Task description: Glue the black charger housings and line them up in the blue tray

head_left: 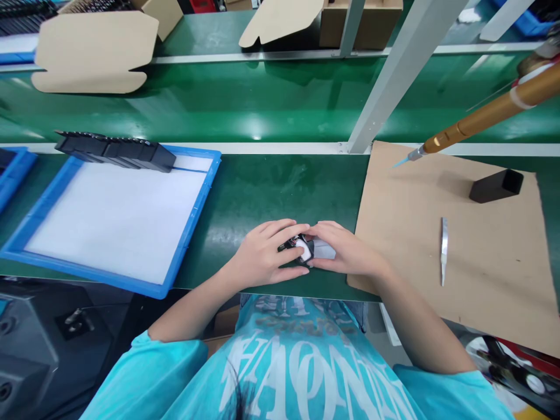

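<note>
Both my hands meet at the near edge of the green bench [271,181]. My left hand [262,256] has its fingers curled round a small black part with a white piece [301,248]. Pinched against the same part from the right, my right hand [345,251] also covers a small grey-white block [324,249]. Most of the part is hidden under my fingers.
A blue tray with a white liner [109,216] lies at left, a row of black parts [116,150] at its far edge. On brown cardboard [481,245] at right rest metal tweezers [443,251] and a black block [496,185]. A hanging orange-brown driver tool [481,116] points down-left.
</note>
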### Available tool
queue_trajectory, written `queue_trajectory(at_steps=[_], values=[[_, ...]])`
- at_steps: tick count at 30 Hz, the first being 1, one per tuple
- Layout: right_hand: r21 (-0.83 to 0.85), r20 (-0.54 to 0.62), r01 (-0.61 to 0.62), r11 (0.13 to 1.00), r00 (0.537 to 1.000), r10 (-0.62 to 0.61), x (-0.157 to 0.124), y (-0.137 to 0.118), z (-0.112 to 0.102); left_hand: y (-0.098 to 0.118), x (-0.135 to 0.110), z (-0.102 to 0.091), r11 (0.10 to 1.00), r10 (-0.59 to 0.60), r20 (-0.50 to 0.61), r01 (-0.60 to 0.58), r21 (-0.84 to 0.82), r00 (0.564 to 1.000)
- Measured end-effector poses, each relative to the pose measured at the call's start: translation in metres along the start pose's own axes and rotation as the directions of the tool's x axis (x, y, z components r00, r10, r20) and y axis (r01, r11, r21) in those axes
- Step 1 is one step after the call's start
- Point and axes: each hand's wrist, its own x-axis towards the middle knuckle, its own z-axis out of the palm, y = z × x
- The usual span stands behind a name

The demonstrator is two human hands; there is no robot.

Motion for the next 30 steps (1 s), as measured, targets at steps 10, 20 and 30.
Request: queue_trajectory(at_steps=[10,20,30], values=[[0.007,0.003,-0.004,1.0,1.0,0.004,0.0,-0.002,0.001,0.0,0.002,-0.003,0.935,-0.214,-0.037,0.193,-0.298,0.976],[-0.045,0.011,-0.029,0.999,1.0,0.029,-0.001,-0.004,0.0,-0.002,0.001,-0.011,-0.023,-0.657,0.293,0.37,-0.929,0.695],[-0.28,-0.085,-0.153,0.948,0.987,0.134,-0.009,0.016,-0.009,-0.001,-0.002,-0.011,-0.097,-0.678,0.298,0.32,-0.942,0.672]])
